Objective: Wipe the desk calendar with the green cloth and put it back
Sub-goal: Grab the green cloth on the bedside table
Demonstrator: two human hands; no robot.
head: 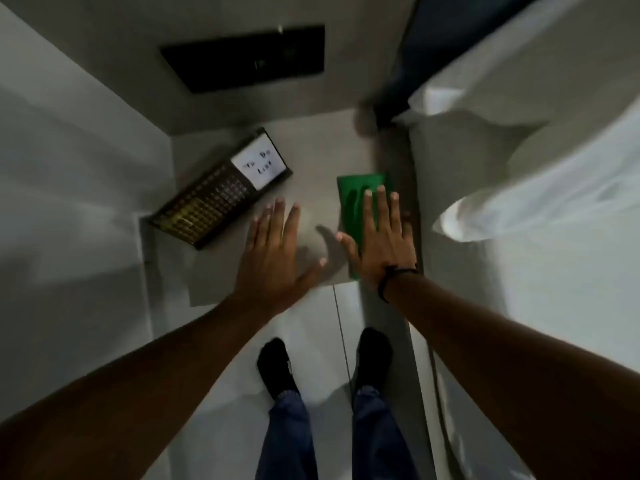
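Observation:
The desk calendar (221,192) is a dark frame with a grid of small blocks and a white "To Do List" card; it stands at an angle on the left of a small pale table (318,157). A folded green cloth (360,192) lies flat on the table's right side. My right hand (381,240) is spread flat over the cloth's near half, fingers apart. My left hand (273,251) hovers open over the table's middle, just right of the calendar and not touching it.
A white bed (540,168) with a draped sheet runs along the right of the table. A dark panel (249,57) is set in the wall behind. A grey wall stands on the left. My feet in dark socks (277,365) are on the tiled floor below.

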